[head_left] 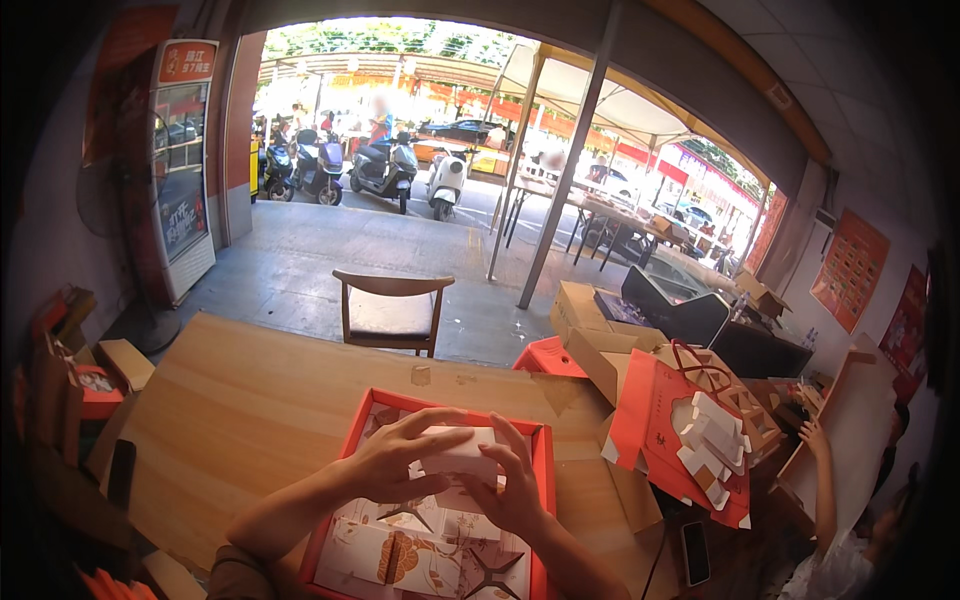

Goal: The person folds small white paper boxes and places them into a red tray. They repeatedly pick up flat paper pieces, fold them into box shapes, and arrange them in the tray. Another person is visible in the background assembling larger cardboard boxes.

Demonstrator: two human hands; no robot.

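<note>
In front of me on the wooden table stands an open red gift box [548, 470]. Over its far half, my left hand [405, 460] and my right hand [512, 488] grip a small white carton [458, 452] between them, fingers curled about its sides. Pale printed small boxes [360, 548] with brown and gold patterns lie in the near part of the gift box. Dark star-shaped gaps or inserts [492, 572] show between them. My hands hide part of the far compartments.
The wooden table [240, 400] spreads to the left. On its right lie a red paper bag [640, 420], folded white cartons [714, 445], cardboard boxes [600, 350] and a phone [696, 553]. Another person's hand [815, 440] is at far right. A chair [393, 312] stands beyond the table.
</note>
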